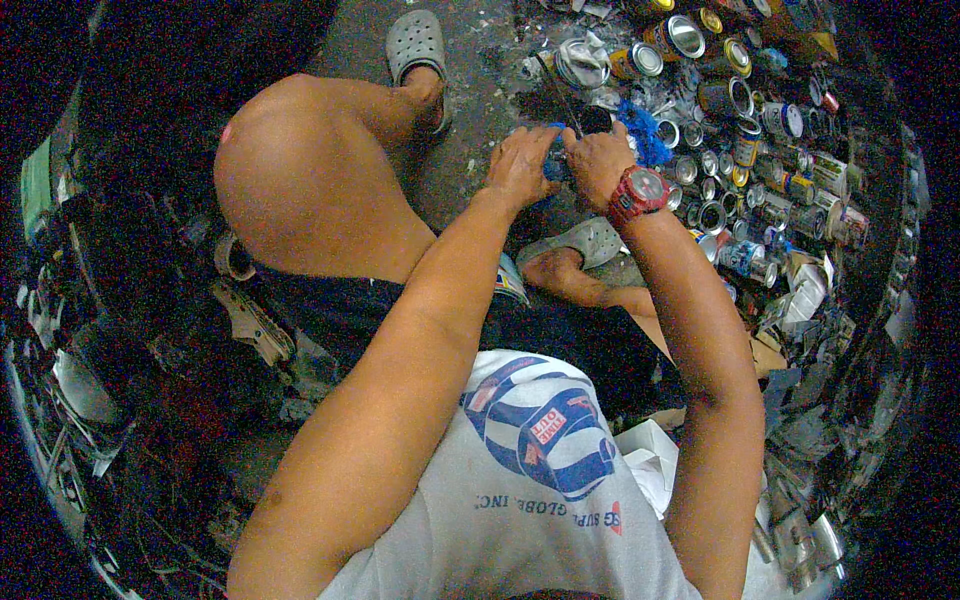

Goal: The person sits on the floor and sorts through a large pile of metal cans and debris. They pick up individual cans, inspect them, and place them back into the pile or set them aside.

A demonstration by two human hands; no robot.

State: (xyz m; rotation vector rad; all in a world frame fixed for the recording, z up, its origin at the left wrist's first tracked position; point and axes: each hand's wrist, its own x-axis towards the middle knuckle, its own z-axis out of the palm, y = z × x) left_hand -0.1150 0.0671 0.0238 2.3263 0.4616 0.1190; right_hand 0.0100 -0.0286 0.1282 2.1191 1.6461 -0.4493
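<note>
My left hand [520, 165] is closed on the side of a small blue object [556, 162], whose kind I cannot make out behind my fingers. Close beside it, my right hand [600, 162] is a fist with the thumb toward the blue object. A thin dark rod [562, 88] slants up and away from this fist, which appears closed on it; the rod's held end is hidden. A red wristwatch [640, 192] is on my right wrist. Just beyond my right hand lies a tangle of bright blue shreds [645, 132].
Many open metal cans [680, 38] and jars crowd the floor at the right. Crumpled cardboard and paper [803, 290] lie nearer. My feet in grey clogs [415, 42] rest on the stained floor [475, 85]. Dark clutter fills the left, with a tan shoe [252, 322].
</note>
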